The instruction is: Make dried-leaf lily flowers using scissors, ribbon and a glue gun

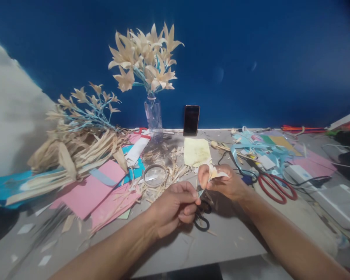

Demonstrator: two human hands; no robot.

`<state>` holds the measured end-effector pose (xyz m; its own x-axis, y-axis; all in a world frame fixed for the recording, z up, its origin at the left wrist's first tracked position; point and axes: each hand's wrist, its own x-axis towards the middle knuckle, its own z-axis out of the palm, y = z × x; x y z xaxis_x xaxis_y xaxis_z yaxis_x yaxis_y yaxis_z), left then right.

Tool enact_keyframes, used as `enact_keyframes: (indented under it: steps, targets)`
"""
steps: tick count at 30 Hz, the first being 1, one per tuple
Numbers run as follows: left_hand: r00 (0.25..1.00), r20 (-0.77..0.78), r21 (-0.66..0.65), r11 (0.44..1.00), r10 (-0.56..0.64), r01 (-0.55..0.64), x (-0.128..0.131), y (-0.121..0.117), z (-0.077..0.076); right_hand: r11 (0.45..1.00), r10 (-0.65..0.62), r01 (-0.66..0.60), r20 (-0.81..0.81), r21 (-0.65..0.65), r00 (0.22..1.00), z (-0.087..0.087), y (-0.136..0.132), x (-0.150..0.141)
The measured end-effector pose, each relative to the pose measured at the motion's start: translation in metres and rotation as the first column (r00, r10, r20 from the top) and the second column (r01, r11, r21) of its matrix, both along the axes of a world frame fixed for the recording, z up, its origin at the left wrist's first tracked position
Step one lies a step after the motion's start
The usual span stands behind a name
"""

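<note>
The left hand (pixel 179 206) is closed in a pinch, thumb against fingers, on a small pale blue strip (pixel 200 191); the right hand (pixel 224 181) holds a cream flower (pixel 214 173) by its base, petals pointing up and to the right. Both hands are just above the near middle of the table (pixel 236 241), and the flower is between the right fingers.

The step in hand seems to be working the strip around the flower's base. It probably goes best with the right grip low and light — the petals look thin and could crease — while the left draws the strip snug and flat, each turn lapping the last. Turning the flower rather than the strip should give an even pull; too hard a tug might tear it.

Below the hands, the black-handled scissors (pixel 200 214) are within easy reach for a clean trim. Farther off, a tape ring (pixel 145 177) lies to the left among dry scraps, and red-handled scissors (pixel 277 186) to the right. At the far side a clear bottle (pixel 154 116) holds finished-looking blooms (pixel 146 58) on blue stems — a fair pattern for neatness.
</note>
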<state>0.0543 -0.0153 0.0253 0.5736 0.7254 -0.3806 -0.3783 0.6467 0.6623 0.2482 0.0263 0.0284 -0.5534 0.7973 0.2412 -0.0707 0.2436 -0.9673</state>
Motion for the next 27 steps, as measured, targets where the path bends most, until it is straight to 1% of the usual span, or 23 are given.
enact_keyframes:
  steps: [1, 2, 3, 4, 6, 7, 9, 10, 11, 12, 13, 14, 15, 16, 17, 18, 19, 20, 21, 22, 24, 25, 27]
  targets:
    - [0.996, -0.060, 0.100, 0.993, 0.067, -0.061, 0.001, -0.001, 0.001, 1.000, -0.002, 0.002, -0.013, -0.001, 1.000, -0.001, 0.002, 0.000]
    - [0.978, -0.131, 0.222, 0.967, 0.159, -0.128, 0.001, -0.003, 0.001, 1.000, -0.020, 0.020, -0.037, -0.012, 0.999, -0.003, 0.003, -0.001]
    - [0.942, -0.200, 0.355, 0.917, 0.268, -0.185, 0.001, -0.004, 0.002, 0.998, -0.053, 0.050, -0.070, -0.042, 0.996, -0.005, 0.003, -0.002]
    - [0.890, -0.257, 0.482, 0.848, 0.376, -0.219, 0.001, -0.005, 0.003, 0.993, -0.093, 0.084, -0.102, -0.088, 0.990, -0.006, 0.004, -0.003]
    - [0.777, -0.309, 0.684, 0.696, 0.549, -0.220, 0.000, -0.006, 0.002, 0.972, -0.159, 0.131, -0.135, -0.194, 0.978, -0.009, 0.002, -0.006]
    - [0.732, -0.303, 0.756, 0.621, 0.611, -0.205, 0.000, -0.006, 0.000, 0.961, -0.182, 0.146, -0.135, -0.235, 0.974, -0.010, 0.000, -0.008]
    - [0.675, -0.263, 0.857, 0.488, 0.689, -0.165, 0.000, -0.005, -0.004, 0.948, -0.226, 0.186, -0.136, -0.259, 0.965, -0.010, -0.004, -0.013]
    - [0.658, -0.243, 0.888, 0.436, 0.713, -0.145, 0.000, -0.005, -0.006, 0.945, -0.250, 0.210, -0.143, -0.249, 0.957, -0.009, -0.006, -0.016]
    - [0.647, -0.227, 0.909, 0.398, 0.728, -0.128, 0.000, -0.005, -0.008, 0.942, -0.277, 0.236, -0.156, -0.239, 0.948, -0.008, -0.008, -0.018]
    - [0.642, -0.217, 0.919, 0.376, 0.735, -0.119, 0.000, -0.005, -0.009, 0.937, -0.301, 0.259, -0.170, -0.234, 0.938, -0.007, -0.009, -0.020]
    - [0.644, -0.214, 0.917, 0.379, 0.735, -0.127, 0.001, -0.005, -0.009, 0.932, -0.320, 0.275, -0.183, -0.237, 0.930, -0.005, -0.010, -0.022]
    - [0.657, -0.221, 0.898, 0.413, 0.721, -0.151, 0.002, -0.005, -0.009, 0.927, -0.334, 0.283, -0.194, -0.246, 0.923, -0.004, -0.010, -0.023]
    - [0.690, -0.235, 0.856, 0.482, 0.685, -0.186, 0.002, -0.005, -0.008, 0.921, -0.343, 0.287, -0.203, -0.262, 0.917, -0.002, -0.011, -0.024]
    - [0.742, -0.246, 0.787, 0.576, 0.624, -0.223, 0.003, -0.004, -0.006, 0.916, -0.350, 0.286, -0.209, -0.282, 0.913, -0.002, -0.011, -0.024]
    - [0.808, -0.243, 0.689, 0.682, 0.537, -0.247, 0.003, -0.003, -0.004, 0.910, -0.351, 0.279, -0.213, -0.306, 0.912, -0.001, -0.010, -0.024]
    - [0.875, -0.217, 0.571, 0.783, 0.432, -0.245, 0.004, -0.002, -0.003, 0.906, -0.345, 0.265, -0.215, -0.329, 0.913, -0.001, -0.010, -0.023]
    - [0.930, -0.165, 0.450, 0.865, 0.327, -0.224, 0.004, -0.001, -0.001, 0.904, -0.335, 0.248, -0.215, -0.349, 0.917, -0.001, -0.010, -0.023]
    - [0.966, -0.100, 0.335, 0.922, 0.238, -0.192, 0.004, 0.000, 0.000, 0.904, -0.322, 0.232, -0.218, -0.359, 0.921, -0.001, -0.009, -0.022]
    - [0.984, -0.037, 0.232, 0.960, 0.172, -0.159, 0.004, 0.001, 0.001, 0.909, -0.308, 0.217, -0.224, -0.355, 0.925, -0.002, -0.009, -0.021]
    - [0.992, 0.013, 0.145, 0.981, 0.127, -0.128, 0.003, 0.002, 0.002, 0.919, -0.292, 0.205, -0.233, -0.338, 0.927, -0.002, -0.009, -0.020]
    - [0.994, 0.066, 0.037, 0.995, 0.088, -0.091, 0.003, 0.003, 0.002, 0.937, -0.258, 0.180, -0.242, -0.300, 0.935, -0.003, -0.008, -0.019]
    - [0.994, 0.067, 0.024, 0.995, 0.091, -0.093, 0.003, 0.003, 0.002, 0.942, -0.241, 0.166, -0.244, -0.293, 0.939, -0.003, -0.007, -0.019]
    - [0.990, 0.020, 0.080, 0.986, 0.143, -0.144, 0.003, 0.002, 0.002, 0.942, -0.226, 0.151, -0.232, -0.300, 0.946, -0.002, -0.007, -0.019]
